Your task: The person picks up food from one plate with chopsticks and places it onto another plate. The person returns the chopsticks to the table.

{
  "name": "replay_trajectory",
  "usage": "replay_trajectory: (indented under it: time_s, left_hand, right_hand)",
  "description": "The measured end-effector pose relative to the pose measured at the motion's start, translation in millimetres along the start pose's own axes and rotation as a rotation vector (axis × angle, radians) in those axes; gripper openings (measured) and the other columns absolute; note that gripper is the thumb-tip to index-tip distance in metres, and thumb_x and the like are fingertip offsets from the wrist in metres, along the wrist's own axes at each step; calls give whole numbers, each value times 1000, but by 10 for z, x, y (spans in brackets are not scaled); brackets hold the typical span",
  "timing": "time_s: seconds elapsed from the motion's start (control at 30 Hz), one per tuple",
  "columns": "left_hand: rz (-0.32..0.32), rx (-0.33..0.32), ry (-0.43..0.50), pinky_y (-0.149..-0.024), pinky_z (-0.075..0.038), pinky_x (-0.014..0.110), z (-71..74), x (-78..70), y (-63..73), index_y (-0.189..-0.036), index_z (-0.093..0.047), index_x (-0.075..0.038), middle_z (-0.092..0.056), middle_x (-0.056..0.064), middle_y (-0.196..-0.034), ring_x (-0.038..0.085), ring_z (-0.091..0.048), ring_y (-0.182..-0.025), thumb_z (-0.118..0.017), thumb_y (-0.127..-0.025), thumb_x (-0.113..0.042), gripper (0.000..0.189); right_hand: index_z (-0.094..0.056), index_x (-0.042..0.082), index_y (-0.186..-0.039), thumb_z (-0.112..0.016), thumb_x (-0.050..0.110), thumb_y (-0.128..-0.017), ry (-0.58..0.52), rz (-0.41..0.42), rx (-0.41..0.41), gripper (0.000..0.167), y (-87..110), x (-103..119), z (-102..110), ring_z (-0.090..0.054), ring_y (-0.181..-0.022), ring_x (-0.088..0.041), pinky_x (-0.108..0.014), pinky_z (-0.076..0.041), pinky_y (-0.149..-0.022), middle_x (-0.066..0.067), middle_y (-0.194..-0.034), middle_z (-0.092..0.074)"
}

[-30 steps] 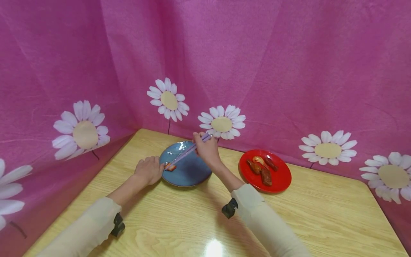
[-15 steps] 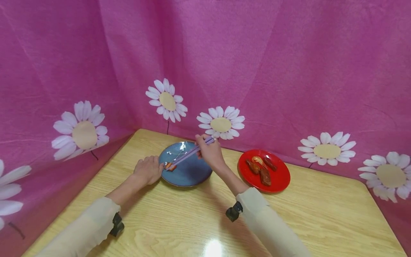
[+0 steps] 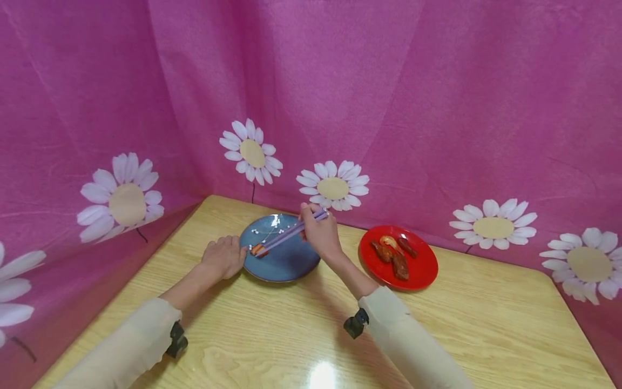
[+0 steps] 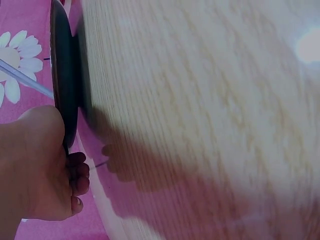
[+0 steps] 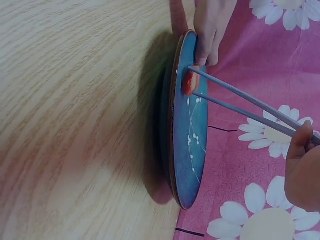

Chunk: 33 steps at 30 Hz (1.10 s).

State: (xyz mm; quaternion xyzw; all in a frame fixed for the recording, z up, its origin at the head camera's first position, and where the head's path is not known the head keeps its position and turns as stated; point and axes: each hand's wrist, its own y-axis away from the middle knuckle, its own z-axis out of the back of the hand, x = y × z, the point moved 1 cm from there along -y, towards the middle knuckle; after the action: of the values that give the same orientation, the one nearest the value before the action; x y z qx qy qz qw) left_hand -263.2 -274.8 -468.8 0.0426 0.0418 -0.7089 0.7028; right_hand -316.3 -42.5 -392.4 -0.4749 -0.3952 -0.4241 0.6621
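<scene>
My left hand (image 3: 223, 258) grips the left rim of a blue plate (image 3: 291, 266) decorated with white blossoms. In the left wrist view the thumb lies over the rim and the fingers curl beneath it. My right hand (image 3: 322, 233) holds a pair of lilac chopsticks (image 3: 290, 232) slanting down to the left across the plate. An orange-red piece of food (image 5: 191, 82) lies near the rim beside my left thumb. Seen from the right wrist, the two chopstick tips stand apart, one at each end of that piece.
To the right stands a red plate (image 3: 425, 270) with several pieces of food, among them a dark brown chunk (image 3: 400, 267) and a yellowish shrimp-like piece (image 3: 390, 243). Both plates are on a wooden table (image 3: 272, 335). A pink flowered curtain (image 3: 389, 97) closes off the back and left.
My right hand has shifted slightly to the right, and the chopstick tips have spread from the piece's left end to both sides of it. The left hand keeps its grip on the plate.
</scene>
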Motion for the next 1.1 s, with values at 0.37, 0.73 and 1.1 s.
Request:
replay_trajectory:
  time_s: [0.37,0.73,1.1]
  left_hand:
    - [-7,-1,-3,-79,-43,50,7,-10,-31,-107,-50,8,-53,18,-94,37,-55,-97,-40,-104,-28,37]
    - [-11,-2,12,-81,-43,51,-6,17,-16,-106,-50,8,-54,20,-96,38,-55,-99,-41,-104,-28,37]
    - [-17,-2,11,-80,-43,50,-13,20,-17,-103,-51,7,-55,19,-94,38,-56,-98,-41,-104,-28,36]
  right_hand:
    - [-63,2,-79,-54,26,-103,-27,7,-60,36,3,53,236,-53,-43,-13,-25,-47,-42,-7,-54,-56]
    - [-61,-11,-83,-54,19,-104,-91,17,-90,38,39,20,571,-49,-40,-9,-22,-43,-40,-9,-51,-53]
    - [-58,-14,-83,-53,20,-105,-140,12,-126,40,98,41,846,-49,-41,-7,-20,-41,-40,-4,-53,-53]
